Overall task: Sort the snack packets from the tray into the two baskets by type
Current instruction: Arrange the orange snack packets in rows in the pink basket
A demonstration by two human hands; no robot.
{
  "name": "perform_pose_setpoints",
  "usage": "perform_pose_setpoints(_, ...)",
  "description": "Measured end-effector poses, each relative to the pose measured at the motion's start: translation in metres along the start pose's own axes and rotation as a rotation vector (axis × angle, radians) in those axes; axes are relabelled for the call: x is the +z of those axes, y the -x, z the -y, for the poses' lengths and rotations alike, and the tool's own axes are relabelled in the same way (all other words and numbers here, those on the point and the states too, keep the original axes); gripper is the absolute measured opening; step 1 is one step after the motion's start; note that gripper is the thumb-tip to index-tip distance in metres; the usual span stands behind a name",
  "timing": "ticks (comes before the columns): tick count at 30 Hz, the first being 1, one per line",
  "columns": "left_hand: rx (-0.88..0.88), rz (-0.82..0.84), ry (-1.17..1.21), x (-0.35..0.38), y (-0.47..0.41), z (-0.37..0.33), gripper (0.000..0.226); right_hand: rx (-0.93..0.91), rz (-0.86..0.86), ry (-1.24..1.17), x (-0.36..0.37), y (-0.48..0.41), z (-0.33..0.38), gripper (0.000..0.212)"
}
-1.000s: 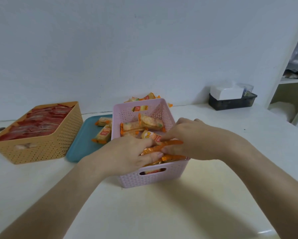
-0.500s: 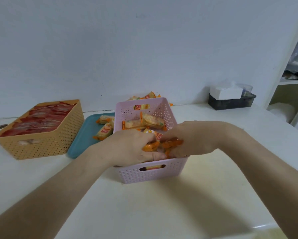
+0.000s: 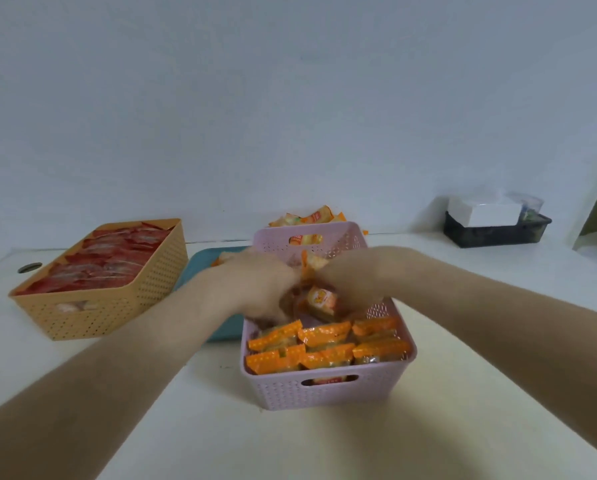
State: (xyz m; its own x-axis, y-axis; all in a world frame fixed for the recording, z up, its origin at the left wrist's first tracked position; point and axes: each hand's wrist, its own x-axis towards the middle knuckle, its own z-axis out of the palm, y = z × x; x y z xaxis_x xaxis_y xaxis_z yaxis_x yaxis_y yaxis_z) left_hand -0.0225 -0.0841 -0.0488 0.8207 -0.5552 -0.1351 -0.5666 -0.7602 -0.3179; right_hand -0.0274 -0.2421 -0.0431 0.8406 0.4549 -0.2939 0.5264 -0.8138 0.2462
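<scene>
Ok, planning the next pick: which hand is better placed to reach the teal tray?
Probably left. The left hand is over the pink basket's tray-side edge, beside the teal tray; the right hand would have to cross the basket.

Both forearms (image 3: 134, 355) bare, seemingly unsleeved

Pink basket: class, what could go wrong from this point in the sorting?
1. The left hand and right hand work just behind the neat orange packets in the pink basket; a careless move could topple those rows.
2. Loose packets lie behind the basket, partly hidden, and may be overlooked.
3. The basket looks nearly full, so further packets might spill over its rim.
</scene>
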Motion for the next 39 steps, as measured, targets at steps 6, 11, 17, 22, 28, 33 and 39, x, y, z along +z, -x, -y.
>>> perform_pose_setpoints(6,-0.027,0.142,-0.173,0.004,-0.019,-0.012,0.04,0.002,0.079,0.051,0.004,-0.011,0.008,0.057)
perform_pose_setpoints(11,-0.005,0.095,-0.027,0.001,-0.012,-0.008,0.033,-0.052,-0.066,-0.163,0.01,-0.017,0.003,0.034)
perform_pose_setpoints(17,-0.048,-0.049,0.251,-0.023,0.011,0.008,0.022,-0.013,-0.189,-0.364,-0.011,-0.003,-0.006,0.04)
perform_pose_setpoints(22,-0.061,-0.08,0.549,-0.021,0.038,0.003,0.02,-0.023,-0.193,-0.605,-0.011,0.031,0.003,0.036)
perform_pose_setpoints(28,-0.047,0.082,0.554,-0.02,0.046,-0.001,0.009,-0.034,-0.173,-0.53,-0.013,0.041,0.021,0.035)
perform_pose_setpoints(33,-0.03,0.245,0.397,-0.029,0.05,-0.007,0.015,-0.008,-0.054,-0.533,-0.026,0.038,0.017,0.039)
perform_pose_setpoints(39,0.004,0.17,0.399,-0.023,0.05,-0.006,0.017,-0.056,-0.043,-0.583,-0.011,0.028,0.013,0.048)
